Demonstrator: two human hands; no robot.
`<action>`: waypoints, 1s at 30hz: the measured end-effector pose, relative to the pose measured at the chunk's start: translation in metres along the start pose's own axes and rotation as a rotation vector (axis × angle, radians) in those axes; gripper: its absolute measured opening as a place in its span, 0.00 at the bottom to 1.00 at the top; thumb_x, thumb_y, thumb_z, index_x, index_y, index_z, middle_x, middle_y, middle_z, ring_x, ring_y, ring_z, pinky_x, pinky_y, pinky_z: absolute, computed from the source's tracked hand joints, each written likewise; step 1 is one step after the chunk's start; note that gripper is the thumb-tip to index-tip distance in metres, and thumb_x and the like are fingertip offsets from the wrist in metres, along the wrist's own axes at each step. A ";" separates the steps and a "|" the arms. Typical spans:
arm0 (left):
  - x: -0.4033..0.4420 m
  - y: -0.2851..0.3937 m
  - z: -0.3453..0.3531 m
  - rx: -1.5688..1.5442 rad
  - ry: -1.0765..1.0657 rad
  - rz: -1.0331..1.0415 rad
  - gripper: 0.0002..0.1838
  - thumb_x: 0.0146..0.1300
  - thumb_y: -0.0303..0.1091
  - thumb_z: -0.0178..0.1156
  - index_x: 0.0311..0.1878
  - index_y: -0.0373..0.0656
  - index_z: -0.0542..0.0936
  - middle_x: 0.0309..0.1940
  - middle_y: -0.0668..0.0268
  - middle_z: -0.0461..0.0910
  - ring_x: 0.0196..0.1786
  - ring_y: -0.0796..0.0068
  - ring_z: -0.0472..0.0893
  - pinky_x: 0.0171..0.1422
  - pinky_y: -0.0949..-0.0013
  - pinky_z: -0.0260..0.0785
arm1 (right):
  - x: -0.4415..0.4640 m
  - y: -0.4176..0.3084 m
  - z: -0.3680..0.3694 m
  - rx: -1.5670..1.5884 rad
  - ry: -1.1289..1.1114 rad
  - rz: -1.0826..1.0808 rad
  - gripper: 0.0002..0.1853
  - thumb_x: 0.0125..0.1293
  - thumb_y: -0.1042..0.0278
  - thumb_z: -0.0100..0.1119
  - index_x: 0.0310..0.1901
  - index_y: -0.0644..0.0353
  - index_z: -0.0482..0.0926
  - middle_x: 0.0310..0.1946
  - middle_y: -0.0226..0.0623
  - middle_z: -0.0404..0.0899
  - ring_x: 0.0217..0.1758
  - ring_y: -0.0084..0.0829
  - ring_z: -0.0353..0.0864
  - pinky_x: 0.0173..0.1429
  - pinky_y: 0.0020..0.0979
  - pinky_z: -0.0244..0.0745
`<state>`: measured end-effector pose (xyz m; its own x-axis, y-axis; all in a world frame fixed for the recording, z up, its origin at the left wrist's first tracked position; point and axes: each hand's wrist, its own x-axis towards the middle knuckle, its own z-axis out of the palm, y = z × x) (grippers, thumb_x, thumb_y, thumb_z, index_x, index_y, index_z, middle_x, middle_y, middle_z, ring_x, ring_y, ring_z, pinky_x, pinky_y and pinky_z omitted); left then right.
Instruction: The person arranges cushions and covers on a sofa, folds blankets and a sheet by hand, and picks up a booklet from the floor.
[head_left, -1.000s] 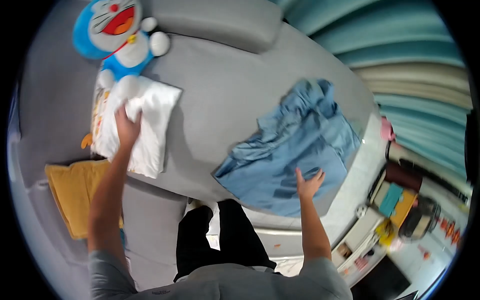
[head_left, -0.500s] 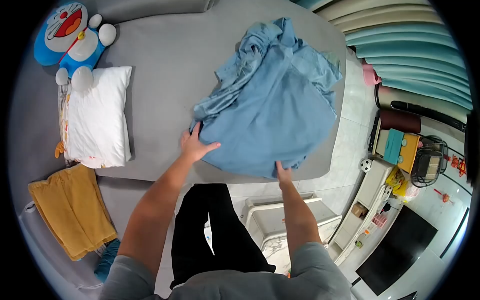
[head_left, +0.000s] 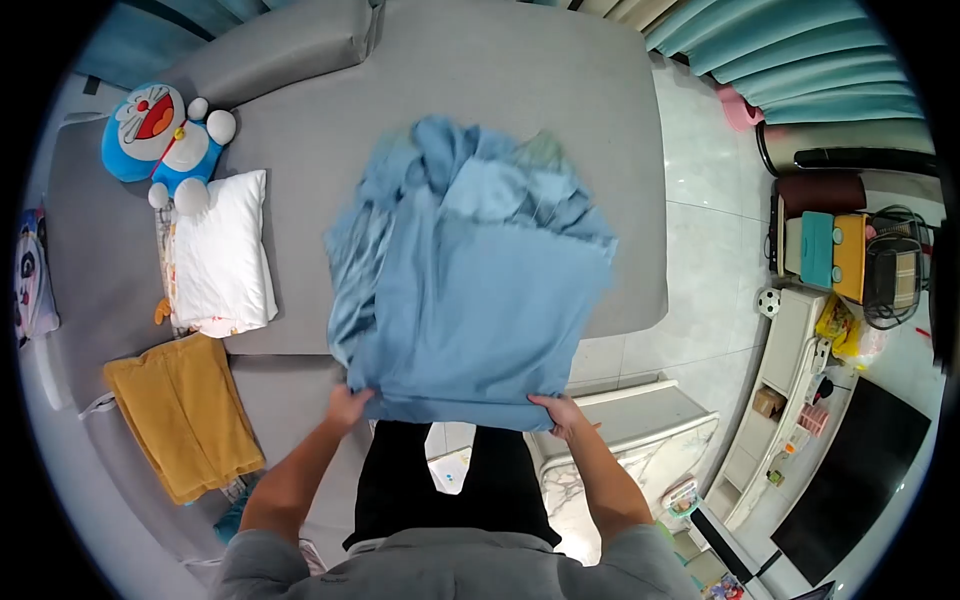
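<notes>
Pulled toward six o'clock since earlier, the blue cloth (head_left: 470,320) overhung the sofa (head_left: 510,60); left hand (head_left: 347,408) and right hand (head_left: 564,416) closed on its seven- and five-o'clock corners, edge-straightening seemingly calling for even tension.

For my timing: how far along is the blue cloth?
Looks done: the near edge of the blue cloth is drawn fairly straight. In hand: that edge, gripped near its ends by the left hand and right hand. Apparently left to smooth: the far part, bunched up over the gray sofa.
</notes>
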<state>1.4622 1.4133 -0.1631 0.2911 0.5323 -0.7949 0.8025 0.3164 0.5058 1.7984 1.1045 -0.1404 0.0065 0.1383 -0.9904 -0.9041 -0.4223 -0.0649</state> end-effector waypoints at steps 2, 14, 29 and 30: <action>-0.022 0.015 0.011 -0.032 0.032 -0.080 0.19 0.58 0.39 0.67 0.43 0.30 0.82 0.32 0.58 0.84 0.35 0.69 0.81 0.44 0.62 0.75 | -0.013 -0.009 -0.009 0.009 0.013 -0.042 0.32 0.58 0.73 0.70 0.63 0.69 0.68 0.55 0.46 0.79 0.55 0.41 0.82 0.55 0.42 0.81; -0.100 0.500 -0.119 -0.943 0.081 0.485 0.08 0.64 0.30 0.60 0.43 0.36 0.79 0.39 0.57 0.81 0.42 0.62 0.83 0.49 0.57 0.78 | -0.280 -0.385 0.113 0.093 -0.355 -0.648 0.13 0.72 0.62 0.47 0.47 0.60 0.77 0.47 0.39 0.82 0.47 0.39 0.84 0.51 0.43 0.83; -0.330 0.527 -0.156 -0.604 0.463 0.922 0.36 0.55 0.39 0.66 0.63 0.26 0.68 0.55 0.52 0.77 0.53 0.63 0.79 0.57 0.63 0.73 | -0.513 -0.315 0.098 -0.047 -0.427 -1.498 0.29 0.61 0.71 0.64 0.63 0.73 0.69 0.58 0.44 0.77 0.59 0.37 0.78 0.63 0.37 0.73; -0.295 0.487 -0.129 -0.655 0.443 0.910 0.34 0.56 0.40 0.66 0.61 0.27 0.71 0.51 0.52 0.79 0.52 0.65 0.79 0.58 0.62 0.72 | -0.457 -0.306 0.080 -0.090 -0.387 -1.352 0.30 0.61 0.72 0.64 0.64 0.73 0.68 0.58 0.44 0.77 0.59 0.36 0.77 0.64 0.36 0.72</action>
<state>1.6998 1.5116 0.3604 0.3062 0.9501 0.0604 -0.0581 -0.0447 0.9973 2.0383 1.2423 0.3423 0.7062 0.7052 -0.0628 -0.2642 0.1802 -0.9475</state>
